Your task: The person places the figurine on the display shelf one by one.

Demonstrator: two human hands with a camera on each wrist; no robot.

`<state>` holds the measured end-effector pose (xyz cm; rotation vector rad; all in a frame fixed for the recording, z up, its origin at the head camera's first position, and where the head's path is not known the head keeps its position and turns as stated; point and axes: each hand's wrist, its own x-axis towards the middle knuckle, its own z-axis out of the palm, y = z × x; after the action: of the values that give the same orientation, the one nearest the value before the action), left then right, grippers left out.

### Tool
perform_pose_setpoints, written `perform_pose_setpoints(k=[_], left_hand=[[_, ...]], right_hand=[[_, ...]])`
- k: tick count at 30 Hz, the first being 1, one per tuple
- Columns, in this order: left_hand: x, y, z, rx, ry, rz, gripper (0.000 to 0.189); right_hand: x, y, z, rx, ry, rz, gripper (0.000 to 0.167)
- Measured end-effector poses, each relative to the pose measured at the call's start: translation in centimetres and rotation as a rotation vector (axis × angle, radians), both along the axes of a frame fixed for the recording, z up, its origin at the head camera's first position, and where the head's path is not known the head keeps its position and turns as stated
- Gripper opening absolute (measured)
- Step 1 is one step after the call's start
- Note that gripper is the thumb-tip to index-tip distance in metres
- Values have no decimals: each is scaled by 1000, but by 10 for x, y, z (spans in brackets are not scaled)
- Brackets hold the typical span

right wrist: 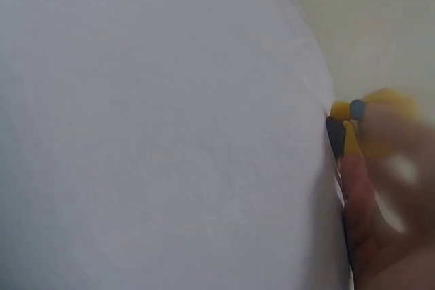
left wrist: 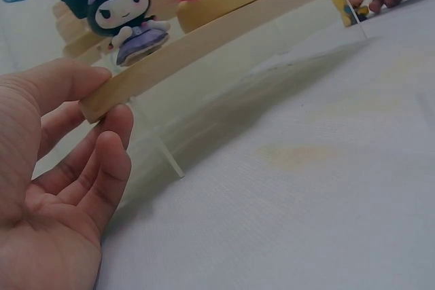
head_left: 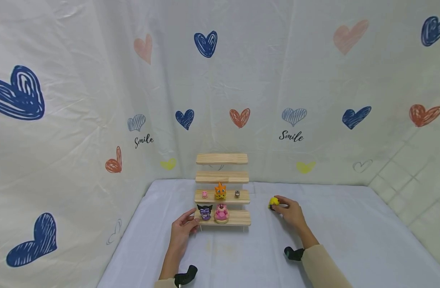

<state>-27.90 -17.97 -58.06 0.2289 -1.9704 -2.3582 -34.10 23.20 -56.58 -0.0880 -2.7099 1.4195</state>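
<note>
My left hand [head_left: 181,231] grips the left end of the lowest board of a tiered wooden display shelf [head_left: 238,218], with fingers above and below the board [left wrist: 197,45]. Beside those fingers stands a figurine with a black hood and purple dress [head_left: 205,212]; a pink bear figurine [head_left: 221,213] sits to its right. Right of the shelf, my right hand [head_left: 292,213] pinches a small yellow figurine [head_left: 274,201] low over the white cloth. That yellow figurine [right wrist: 352,142] shows dark and blue parts in the right wrist view, partly hidden by blurred fingers.
An orange-and-yellow figurine [head_left: 220,192] stands on the second board from the bottom, between a tiny pink figure [head_left: 204,194] and a tiny grey-brown one [head_left: 237,194]. Behind the shelf hangs a white curtain [head_left: 263,88] printed with hearts. White cloth [head_left: 220,260] covers the table.
</note>
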Motion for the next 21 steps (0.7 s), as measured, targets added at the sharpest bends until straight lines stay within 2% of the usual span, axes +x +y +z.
perform_pose_setpoints(k=[7, 21], left_hand=[[1, 0, 1, 9, 10, 1, 52], [0, 0, -1, 6, 3, 5, 51]], right_hand=[[0, -2, 0, 6, -4, -16, 50], [4, -3, 3, 15, 14, 1, 49]])
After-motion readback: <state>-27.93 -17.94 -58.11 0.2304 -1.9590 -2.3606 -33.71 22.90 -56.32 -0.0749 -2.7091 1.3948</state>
